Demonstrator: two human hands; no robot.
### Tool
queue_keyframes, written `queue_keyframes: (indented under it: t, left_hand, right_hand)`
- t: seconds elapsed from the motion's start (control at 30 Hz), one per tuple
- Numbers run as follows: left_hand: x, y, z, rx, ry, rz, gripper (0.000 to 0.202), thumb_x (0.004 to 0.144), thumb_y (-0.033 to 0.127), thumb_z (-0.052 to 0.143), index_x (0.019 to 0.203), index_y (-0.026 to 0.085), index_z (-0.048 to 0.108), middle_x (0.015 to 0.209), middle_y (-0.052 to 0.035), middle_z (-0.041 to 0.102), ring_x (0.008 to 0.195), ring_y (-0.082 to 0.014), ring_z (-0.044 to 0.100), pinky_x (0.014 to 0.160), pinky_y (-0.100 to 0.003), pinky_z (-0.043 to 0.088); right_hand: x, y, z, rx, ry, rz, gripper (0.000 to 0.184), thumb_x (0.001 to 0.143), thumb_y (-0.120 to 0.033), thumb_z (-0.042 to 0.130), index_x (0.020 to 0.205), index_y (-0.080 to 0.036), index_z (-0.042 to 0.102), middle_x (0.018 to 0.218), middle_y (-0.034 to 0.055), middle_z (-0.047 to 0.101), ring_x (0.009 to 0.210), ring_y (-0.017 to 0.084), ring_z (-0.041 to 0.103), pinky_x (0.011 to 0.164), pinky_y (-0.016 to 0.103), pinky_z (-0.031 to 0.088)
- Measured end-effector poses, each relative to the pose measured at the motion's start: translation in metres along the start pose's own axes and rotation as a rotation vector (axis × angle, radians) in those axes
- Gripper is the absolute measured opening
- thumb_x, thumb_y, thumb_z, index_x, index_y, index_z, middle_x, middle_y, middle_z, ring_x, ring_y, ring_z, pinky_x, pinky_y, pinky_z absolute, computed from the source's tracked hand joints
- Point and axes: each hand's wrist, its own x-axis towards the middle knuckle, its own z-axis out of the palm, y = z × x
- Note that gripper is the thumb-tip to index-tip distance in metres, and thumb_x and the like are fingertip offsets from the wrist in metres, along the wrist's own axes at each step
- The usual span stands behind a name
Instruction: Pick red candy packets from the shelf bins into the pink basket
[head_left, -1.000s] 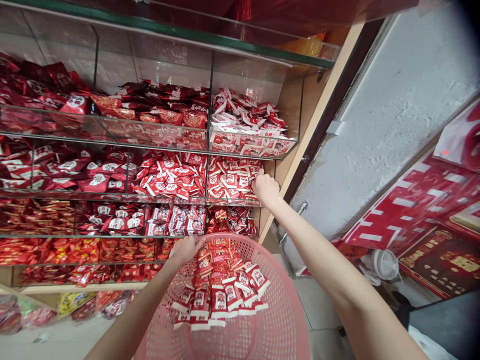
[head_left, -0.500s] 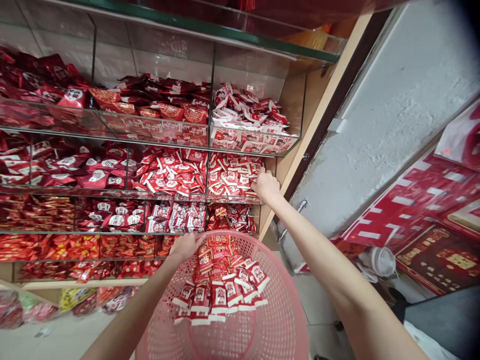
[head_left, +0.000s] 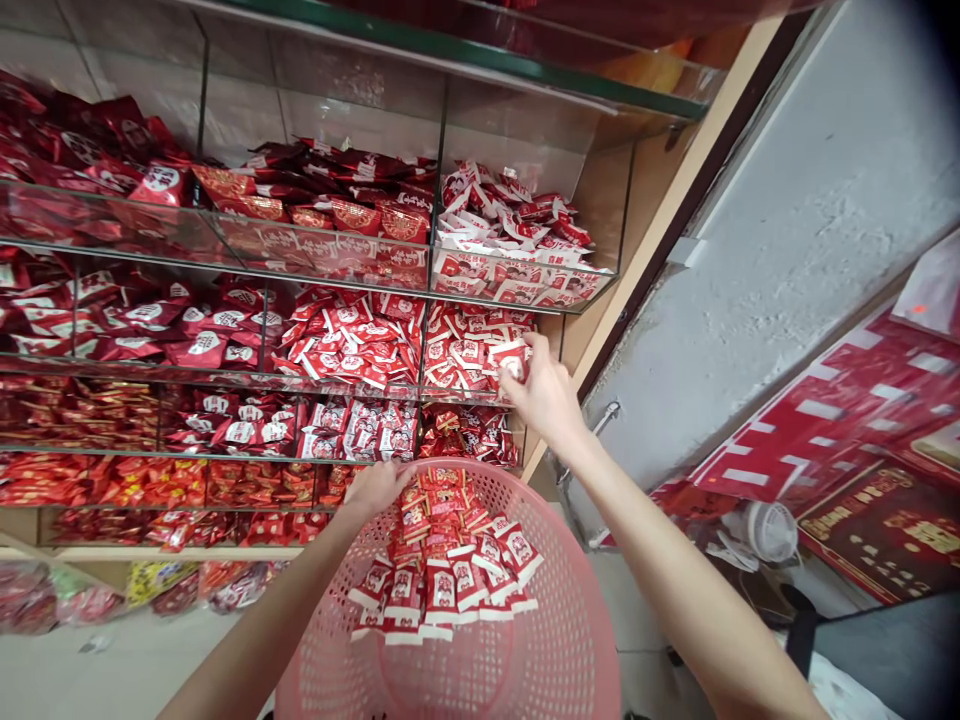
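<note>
My left hand (head_left: 377, 487) grips the far rim of a round pink plastic basket (head_left: 555, 640), held up in front of me. Inside the basket lies a heap of small red-and-white candy packets (head_left: 442, 575). My right hand (head_left: 541, 388) is raised at the right end of the second glass shelf, fingers closed on a handful of red-and-white packets (head_left: 512, 357) just in front of that compartment's pile (head_left: 465, 350).
Glass shelves (head_left: 300, 265) divided into compartments hold several kinds of red packets. A wooden frame (head_left: 645, 230) and a grey wall (head_left: 787, 230) stand to the right. Red printed sheets (head_left: 825, 410) lean lower right. More packets lie on the floor at the lower left.
My right hand has pulled back out of the shelf compartment with packets in its fingers. The left hand and the basket have stayed about where they were.
</note>
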Motion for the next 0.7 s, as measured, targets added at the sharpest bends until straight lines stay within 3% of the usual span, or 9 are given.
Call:
queue_keyframes:
  t: [0.07, 0.17, 0.33, 0.43, 0.53, 0.7]
  left_hand:
    - [0.0, 0.0, 0.0, -0.001, -0.002, 0.0, 0.061, 0.087, 0.057, 0.021, 0.104, 0.014, 0.061, 0.097, -0.0175, 0.069, 0.091, -0.0298, 0.064, 0.077, -0.038, 0.047]
    - [-0.001, 0.0, 0.0, -0.002, -0.022, 0.003, 0.056, 0.087, 0.054, 0.024, 0.104, 0.016, 0.061, 0.097, -0.0166, 0.069, 0.091, -0.0296, 0.065, 0.075, -0.037, 0.047]
    - [-0.001, -0.001, 0.001, -0.002, 0.008, 0.002, 0.059, 0.087, 0.057, 0.022, 0.101, 0.016, 0.062, 0.095, -0.0159, 0.069, 0.092, -0.029, 0.065, 0.076, -0.037, 0.047]
    - [0.001, -0.002, 0.004, -0.005, 0.026, 0.008, 0.062, 0.087, 0.059, 0.021, 0.101, 0.016, 0.062, 0.096, -0.0162, 0.069, 0.093, -0.0284, 0.065, 0.077, -0.036, 0.047]
    - [0.002, -0.004, 0.006, -0.01, 0.029, 0.018, 0.065, 0.085, 0.062, 0.02, 0.102, 0.016, 0.062, 0.096, -0.0166, 0.069, 0.092, -0.0288, 0.065, 0.076, -0.037, 0.047]
    - [0.002, -0.005, 0.007, -0.019, 0.02, 0.002, 0.064, 0.085, 0.063, 0.021, 0.104, 0.016, 0.061, 0.096, -0.0165, 0.069, 0.092, -0.0286, 0.065, 0.076, -0.036, 0.046]
  right_hand:
    - [-0.031, -0.017, 0.01, 0.129, -0.153, -0.042, 0.055, 0.085, -0.037, 0.04, 0.132, -0.014, 0.027, 0.085, 0.0072, 0.063, 0.071, 0.018, 0.059, 0.062, 0.028, 0.04]
    - [-0.082, -0.041, 0.05, 0.271, -0.47, -0.094, 0.05, 0.08, -0.036, 0.044, 0.127, -0.019, 0.034, 0.079, 0.002, 0.064, 0.063, 0.016, 0.057, 0.053, 0.024, 0.035]
    - [-0.138, -0.066, 0.128, 0.234, -0.827, -0.065, 0.053, 0.068, -0.035, 0.054, 0.116, -0.017, 0.042, 0.087, 0.0073, 0.066, 0.073, 0.023, 0.062, 0.053, 0.027, 0.038]
    - [-0.148, -0.073, 0.156, 0.227, -0.891, -0.02, 0.059, 0.066, -0.032, 0.055, 0.119, -0.012, 0.04, 0.097, 0.0156, 0.065, 0.082, 0.029, 0.063, 0.055, 0.03, 0.042]
    - [-0.151, -0.08, 0.171, 0.25, -0.888, 0.039, 0.062, 0.066, -0.026, 0.057, 0.122, -0.007, 0.039, 0.101, 0.0207, 0.064, 0.088, 0.032, 0.064, 0.06, 0.033, 0.045]
    - [-0.161, -0.093, 0.183, 0.214, -0.819, 0.103, 0.046, 0.072, -0.018, 0.055, 0.115, -0.008, 0.047, 0.096, 0.0189, 0.066, 0.087, 0.03, 0.065, 0.064, 0.033, 0.047]
